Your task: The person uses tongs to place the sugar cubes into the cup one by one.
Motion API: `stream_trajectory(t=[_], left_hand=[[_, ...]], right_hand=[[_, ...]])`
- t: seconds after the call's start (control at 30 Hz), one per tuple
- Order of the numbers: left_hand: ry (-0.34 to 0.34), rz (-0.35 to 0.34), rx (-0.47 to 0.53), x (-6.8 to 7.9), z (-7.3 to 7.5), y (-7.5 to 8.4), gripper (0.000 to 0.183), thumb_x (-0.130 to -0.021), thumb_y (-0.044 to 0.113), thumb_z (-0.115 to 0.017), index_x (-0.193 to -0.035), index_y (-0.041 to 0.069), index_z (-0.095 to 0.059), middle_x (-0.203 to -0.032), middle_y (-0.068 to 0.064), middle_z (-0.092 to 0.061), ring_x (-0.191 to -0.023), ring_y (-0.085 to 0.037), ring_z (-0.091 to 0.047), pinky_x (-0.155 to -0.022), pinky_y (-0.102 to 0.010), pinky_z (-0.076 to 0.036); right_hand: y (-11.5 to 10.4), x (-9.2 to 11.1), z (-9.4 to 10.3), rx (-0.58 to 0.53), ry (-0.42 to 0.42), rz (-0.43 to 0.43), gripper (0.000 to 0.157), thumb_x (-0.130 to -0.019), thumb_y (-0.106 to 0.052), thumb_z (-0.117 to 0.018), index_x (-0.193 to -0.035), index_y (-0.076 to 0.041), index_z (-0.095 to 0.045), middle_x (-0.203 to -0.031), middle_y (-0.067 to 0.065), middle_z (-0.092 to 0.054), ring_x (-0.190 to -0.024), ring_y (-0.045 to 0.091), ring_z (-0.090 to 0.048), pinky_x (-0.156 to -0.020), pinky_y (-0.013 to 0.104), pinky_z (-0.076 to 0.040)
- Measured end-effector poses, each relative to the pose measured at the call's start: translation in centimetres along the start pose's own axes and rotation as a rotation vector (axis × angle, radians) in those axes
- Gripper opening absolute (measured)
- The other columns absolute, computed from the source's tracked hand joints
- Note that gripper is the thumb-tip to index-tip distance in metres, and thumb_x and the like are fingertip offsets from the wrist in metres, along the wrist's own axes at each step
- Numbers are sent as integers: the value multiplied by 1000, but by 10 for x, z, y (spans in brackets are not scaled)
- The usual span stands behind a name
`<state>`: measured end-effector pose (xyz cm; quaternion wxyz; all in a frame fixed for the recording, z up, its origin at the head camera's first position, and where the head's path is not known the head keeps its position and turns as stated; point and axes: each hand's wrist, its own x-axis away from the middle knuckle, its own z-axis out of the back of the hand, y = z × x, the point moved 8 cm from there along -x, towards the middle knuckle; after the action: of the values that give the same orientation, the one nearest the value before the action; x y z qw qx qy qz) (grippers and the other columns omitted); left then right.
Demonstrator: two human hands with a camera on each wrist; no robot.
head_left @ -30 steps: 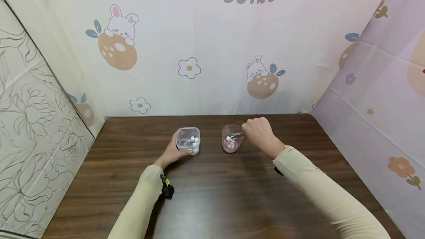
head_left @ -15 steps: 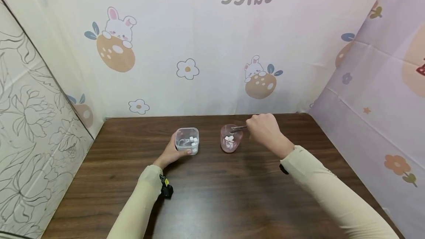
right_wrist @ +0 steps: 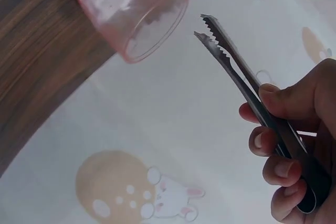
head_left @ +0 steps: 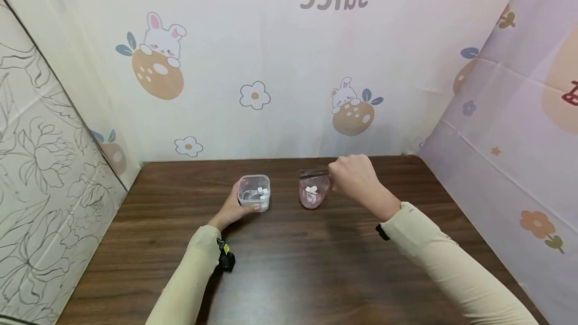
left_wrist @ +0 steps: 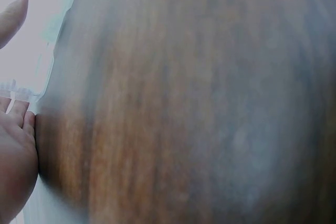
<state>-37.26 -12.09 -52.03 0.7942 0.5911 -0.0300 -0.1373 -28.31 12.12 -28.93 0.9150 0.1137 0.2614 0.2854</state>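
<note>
- You have the serrated metal tongs (right_wrist: 286,135) in your right hand (head_left: 356,177), thumb on one side and fingers curled round the other; their toothed tips stand slightly apart.
- The tongs are up by the mouth of the pink transparent cup (head_left: 321,184); the right wrist view shows the tips just outside its rim, apart from it.
- White cubes (head_left: 310,189) sit inside the cup, which stands on the table to the right of the container.
- Your left hand (head_left: 232,208) grips the clear square container (head_left: 253,180) from its left side, thumb across the near wall; your left wrist view is washed out, so the exact wrap of the fingers is hard to tell.
- More white cubes (head_left: 262,192) lie in the container, mostly toward its right side.
- Under both is your dark wood-grain table (head_left: 289,265).
- Behind it hangs a pale backdrop (head_left: 217,39) printed with rabbits, flowers and a mirrored "Juice".
</note>
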Motion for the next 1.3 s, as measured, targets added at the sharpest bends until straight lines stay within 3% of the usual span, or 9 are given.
stream_trajectory(t=[0.2,0.43,0.63,0.77,0.87,0.97,1.1,1.3], left_hand=[[-1,-4,-3,0,0,0,102,-70,8,-84,-148,3,-18,-145,-23,-35,-132,-37,-33,-108,-50,-23],[4,4,-7,0,1,-1,101,-71,7,-83,-148,3,-18,-144,-22,-36,-131,-37,-34,-107,-51,-24],[-7,16,14,0,0,-1,103,-71,4,-82,-149,2,-16,-147,-25,-32,-133,-40,-30,-108,-52,-21],[-16,16,13,0,0,1,102,-72,4,-82,-149,1,-15,-147,-26,-30,-134,-42,-28,-107,-54,-21],[-12,22,-3,0,0,1,101,-72,5,-82,-149,3,-16,-147,-24,-32,-134,-39,-29,-108,-52,-22],[-6,19,-7,-1,0,-1,100,-72,6,-83,-149,5,-18,-147,-22,-33,-135,-36,-29,-109,-49,-21],[-4,16,15,-1,0,-1,100,-71,6,-83,-148,5,-19,-146,-21,-34,-134,-35,-30,-110,-48,-21],[-5,0,28,-1,0,-1,101,-71,5,-83,-149,3,-18,-146,-24,-34,-132,-38,-32,-108,-51,-23]], right_hand=[[-17,-11,-6,3,-20,22,38,-61,-5,-72,-46,-16,-39,-44,-4,-32,-45,12,-23,-33,33,-31],[-39,-24,-7,-21,32,80,46,-64,-2,-62,-51,-18,-21,-54,-6,-12,-52,12,-13,-41,27,-15],[-54,-32,-18,-43,57,120,44,-65,1,-56,-54,-19,-19,-56,-6,-10,-53,11,-11,-43,26,-13],[-59,-39,-31,-44,2,110,44,-67,-6,-67,-51,-19,-29,-49,-7,-20,-50,10,-14,-41,26,-17],[-65,-44,-42,-35,-57,106,40,-65,-19,-81,-49,-19,-45,-45,-7,-37,-46,9,-23,-38,25,-28],[-71,-49,-50,-21,-92,112,33,-64,-29,-87,-53,-17,-57,-49,-4,-49,-44,8,-31,-39,27,-37],[-80,-56,-58,14,-96,125,24,-71,-19,-78,-56,-17,-60,-51,-4,-51,-45,8,-31,-40,28,-39],[-88,-62,-73,53,-96,136,24,-74,-5,-67,-55,-18,-59,-52,-5,-51,-46,9,-31,-39,29,-37]])
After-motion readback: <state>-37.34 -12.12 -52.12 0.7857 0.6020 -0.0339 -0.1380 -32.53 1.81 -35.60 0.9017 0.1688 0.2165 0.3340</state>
